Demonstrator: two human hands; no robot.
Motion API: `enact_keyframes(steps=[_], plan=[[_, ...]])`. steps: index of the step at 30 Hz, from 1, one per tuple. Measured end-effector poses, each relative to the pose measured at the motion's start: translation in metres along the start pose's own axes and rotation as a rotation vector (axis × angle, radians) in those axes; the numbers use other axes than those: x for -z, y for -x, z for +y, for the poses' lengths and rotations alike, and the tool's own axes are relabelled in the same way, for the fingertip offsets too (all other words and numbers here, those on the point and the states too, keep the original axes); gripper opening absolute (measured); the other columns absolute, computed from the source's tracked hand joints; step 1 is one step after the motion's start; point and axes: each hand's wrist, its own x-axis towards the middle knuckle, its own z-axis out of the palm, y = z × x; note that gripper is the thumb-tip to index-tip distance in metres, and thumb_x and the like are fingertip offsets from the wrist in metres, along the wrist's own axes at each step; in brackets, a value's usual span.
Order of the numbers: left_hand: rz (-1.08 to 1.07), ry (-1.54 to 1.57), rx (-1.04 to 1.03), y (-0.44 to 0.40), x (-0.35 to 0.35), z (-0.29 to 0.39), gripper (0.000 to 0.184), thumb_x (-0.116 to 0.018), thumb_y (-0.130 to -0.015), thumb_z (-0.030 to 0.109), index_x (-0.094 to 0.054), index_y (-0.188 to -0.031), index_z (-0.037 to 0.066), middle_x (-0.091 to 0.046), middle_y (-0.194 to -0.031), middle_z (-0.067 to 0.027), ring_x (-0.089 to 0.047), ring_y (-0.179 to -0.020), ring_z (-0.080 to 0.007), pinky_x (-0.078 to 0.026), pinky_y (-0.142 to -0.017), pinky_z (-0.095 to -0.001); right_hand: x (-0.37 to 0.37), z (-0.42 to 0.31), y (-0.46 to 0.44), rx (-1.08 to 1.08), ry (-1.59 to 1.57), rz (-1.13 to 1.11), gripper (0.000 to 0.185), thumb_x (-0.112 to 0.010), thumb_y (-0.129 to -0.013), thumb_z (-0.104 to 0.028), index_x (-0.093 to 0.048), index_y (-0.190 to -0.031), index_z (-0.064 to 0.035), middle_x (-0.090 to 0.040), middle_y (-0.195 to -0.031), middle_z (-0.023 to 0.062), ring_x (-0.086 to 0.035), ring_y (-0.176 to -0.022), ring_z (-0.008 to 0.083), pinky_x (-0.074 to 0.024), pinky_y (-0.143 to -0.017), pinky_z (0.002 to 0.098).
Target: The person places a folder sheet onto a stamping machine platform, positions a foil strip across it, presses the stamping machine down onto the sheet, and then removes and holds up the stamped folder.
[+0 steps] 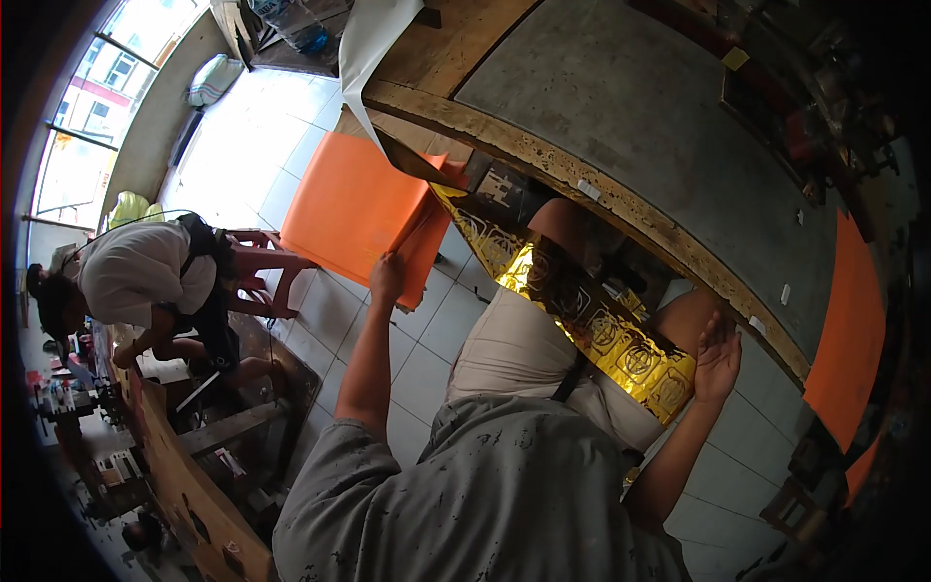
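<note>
My left hand (pixel 388 277) is closed on the near edge of a stack of orange sheets (pixel 341 194), left of my knees. A strip of shiny gold foil (pixel 621 354) with dark and embossed square patterns hangs across my lap. It runs from near the orange sheets toward my right side. My right hand (pixel 717 359) is raised beside the strip's right end, fingers stretched out and nothing seen in them. Whether its palm touches the foil I cannot tell.
A worn workbench (pixel 659 126) with a grey top and wooden edge stands before me. Another orange sheet (pixel 846 335) hangs over its right side. A white sheet (pixel 373 58) curls at its left corner. At left, another person (pixel 160 267) bends over a wooden table (pixel 184 466) near a red stool (pixel 267 267).
</note>
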Motion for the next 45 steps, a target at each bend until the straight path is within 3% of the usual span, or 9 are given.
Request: enact_keyframes(steps=[3, 4, 10, 25, 28, 31, 34, 40, 45], plan=[[-0.082, 0.164, 0.114, -0.011, 0.027, -0.005, 0.038, -0.067, -0.089, 0.036, -0.076, -0.107, 0.004, -0.071, -0.095, -0.0283, -0.071, -0.083, -0.0453, -0.056, -0.073, -0.0487, 0.010, -0.001, -0.001, -0.014, -0.044, -0.038, 0.047, -0.038, -0.113, -0.026, -0.039, -0.151, 0.0019, -0.051, -0.150, 0.0240, -0.057, -0.134, 0.0331, -0.0522, -0.109, 0.0471], [-0.070, 0.207, 0.186, -0.016, 0.032, -0.007, 0.041, -0.077, -0.083, 0.035, -0.076, -0.102, 0.000, -0.075, -0.085, -0.0235, -0.074, -0.073, -0.0357, -0.056, -0.067, -0.0425, 0.015, -0.001, -0.001, -0.018, -0.065, -0.055, 0.049, -0.037, -0.113, -0.025, -0.035, -0.155, 0.0007, -0.049, -0.152, 0.0247, -0.055, -0.136, 0.0342, -0.0507, -0.111, 0.0490], [-0.063, 0.767, 0.328, -0.011, 0.041, -0.014, 0.040, -0.083, -0.087, 0.032, -0.076, -0.102, -0.004, -0.076, -0.086, -0.0079, -0.070, -0.077, -0.0113, -0.055, -0.065, -0.0312, 0.017, -0.001, -0.001, -0.027, -0.105, -0.059, 0.049, -0.038, -0.113, -0.025, -0.035, -0.154, 0.0020, -0.049, -0.151, 0.0250, -0.054, -0.137, 0.0347, -0.0505, -0.111, 0.0496], [0.022, 0.937, 0.469, -0.008, 0.028, -0.052, 0.041, -0.063, -0.103, 0.035, -0.072, -0.096, -0.004, -0.067, -0.080, -0.0041, -0.059, -0.069, -0.0116, -0.048, -0.063, -0.0289, 0.005, 0.001, -0.004, -0.006, -0.032, -0.052, 0.049, -0.035, -0.114, -0.027, -0.039, -0.150, 0.0058, -0.052, -0.148, 0.0251, -0.059, -0.131, 0.0352, -0.0524, -0.109, 0.0470], [-0.027, 0.832, 0.453, -0.012, 0.032, -0.064, 0.034, -0.063, -0.104, 0.029, -0.069, -0.107, -0.004, -0.069, -0.088, -0.0060, -0.061, -0.074, -0.0125, -0.049, -0.066, -0.0314, 0.006, 0.001, -0.005, -0.015, -0.031, -0.027, 0.049, -0.035, -0.114, -0.027, -0.039, -0.151, 0.0048, -0.053, -0.148, 0.0251, -0.059, -0.131, 0.0351, -0.0531, -0.108, 0.0467], [0.268, 0.930, 0.317, -0.009, 0.027, -0.060, 0.028, -0.061, -0.105, 0.022, -0.062, -0.121, -0.001, -0.071, -0.098, -0.0091, -0.065, -0.081, -0.0145, -0.052, -0.070, -0.0341, 0.007, 0.000, -0.005, -0.015, -0.019, -0.007, 0.049, -0.035, -0.114, -0.027, -0.039, -0.150, 0.0050, -0.053, -0.147, 0.0250, -0.059, -0.131, 0.0348, -0.0538, -0.107, 0.0465], [0.306, 0.953, 0.365, -0.010, 0.047, -0.051, 0.030, -0.057, -0.105, 0.013, -0.055, -0.134, 0.007, -0.072, -0.108, -0.0135, -0.068, -0.091, -0.0177, -0.054, -0.076, -0.0348, 0.006, 0.000, -0.005, -0.011, -0.007, 0.010, 0.049, -0.036, -0.114, -0.027, -0.040, -0.150, 0.0045, -0.054, -0.147, 0.0244, -0.060, -0.131, 0.0337, -0.0545, -0.107, 0.0456], [0.209, 0.441, 0.333, -0.014, 0.058, -0.057, 0.024, -0.052, -0.102, 0.011, -0.068, -0.120, 0.013, -0.071, -0.108, -0.0186, -0.071, -0.097, -0.0326, -0.054, -0.083, -0.0409, 0.006, -0.001, -0.005, -0.013, 0.029, 0.049, 0.048, -0.038, -0.113, -0.028, -0.042, -0.149, 0.0029, -0.055, -0.146, 0.0229, -0.061, -0.129, 0.0317, -0.0554, -0.106, 0.0443], [0.206, 0.228, 0.128, -0.005, 0.051, -0.025, 0.022, -0.055, -0.098, 0.016, -0.076, -0.106, 0.015, -0.068, -0.107, -0.0177, -0.068, -0.099, -0.0394, -0.055, -0.084, -0.0467, 0.008, -0.001, -0.005, -0.006, 0.048, 0.042, 0.047, -0.039, -0.113, -0.028, -0.043, -0.148, 0.0025, -0.056, -0.145, 0.0223, -0.061, -0.129, 0.0316, -0.0561, -0.105, 0.0438]])
